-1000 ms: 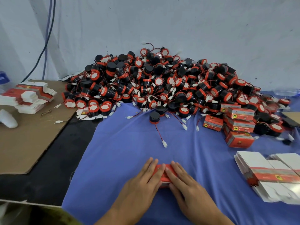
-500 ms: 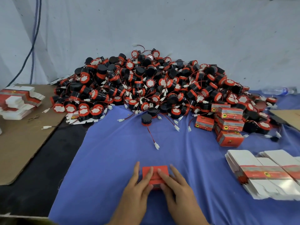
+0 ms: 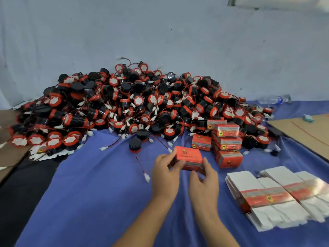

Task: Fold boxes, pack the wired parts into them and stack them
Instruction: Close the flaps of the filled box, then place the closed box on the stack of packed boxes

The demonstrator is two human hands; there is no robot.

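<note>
Left edge of table: brown cardboard sheet [image 3: 7, 154], with bare black tabletop [image 3: 21, 193] next to it. Blue cloth [image 3: 98, 193] covers the rest out to the right edge.

Far side, against the wall: big pile of wired parts [image 3: 124, 104]. Black-and-red round bodies, red leads, white connectors. It runs from the left edge to well past the middle. A few flat white cartons [image 3: 46, 154] stick out from under its near left corner.

One loose wired part [image 3: 135, 145] sits on the cloth just in front of the pile, centre. Its red lead trails toward the near edge and ends in a white connector [image 3: 146, 176] just left of the left hand.

Left hand [image 3: 164, 173]: thumb and fingers pinching the left end of a closed red box [image 3: 189, 157]. Right hand [image 3: 204, 180]: fingers curled onto the box's near right edge, gripping it. Box is between both hands, centre of table, near the stack but apart from it. Can't tell if it's clear of the cloth.

Right of it: stack of packed red boxes [image 3: 227, 138], a few layers, at the pile's near right foot.

Near right corner: fanned flat box blanks [image 3: 267, 196], white with a red printed band.

Far right edge: second cardboard sheet [image 3: 306, 132], and a plastic bottle [image 3: 274, 99] lying by the wall.
</note>
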